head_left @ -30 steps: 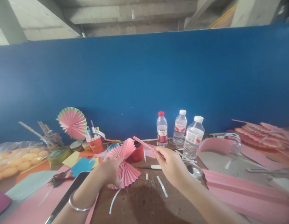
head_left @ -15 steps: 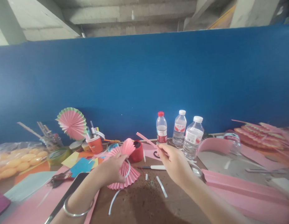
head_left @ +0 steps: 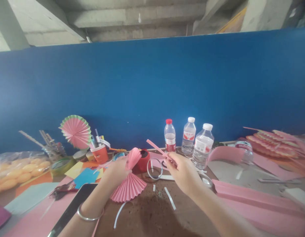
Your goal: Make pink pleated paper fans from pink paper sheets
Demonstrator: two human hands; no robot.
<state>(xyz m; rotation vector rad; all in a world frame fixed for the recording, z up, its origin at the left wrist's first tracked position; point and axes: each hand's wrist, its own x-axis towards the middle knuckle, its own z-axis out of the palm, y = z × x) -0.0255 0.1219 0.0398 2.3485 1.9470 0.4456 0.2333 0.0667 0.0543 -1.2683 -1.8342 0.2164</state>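
My left hand (head_left: 118, 172) is closed at the pinched middle of a pink pleated paper fan (head_left: 129, 189), whose folds spread above and below; the fingers are partly hidden behind it. A thin, pale ring (head_left: 154, 169) stands out between my hands, close to the right fingertips; I cannot tell whether anything holds it up. My right hand (head_left: 182, 169) pinches a narrow pink paper strip (head_left: 154, 146) that points up and to the left. On the brown tabletop (head_left: 147, 217) lie a curved white strip (head_left: 119, 214) and a straight white strip (head_left: 170, 198).
Behind the hands stand a red tape roll (head_left: 143, 161), a red-capped bottle (head_left: 170, 136) and two white-capped bottles. Left are an orange cup of pens (head_left: 100, 154), scissors (head_left: 62, 191) and a dark flat device (head_left: 73, 207). Folded pink paper (head_left: 256, 205) lies right. A blue wall (head_left: 142, 82) rises behind.
The pale ring was at my left fingers and is now farther right, between the hands. My left hand has shifted behind the fan's middle. My right hand still holds the pink strip.
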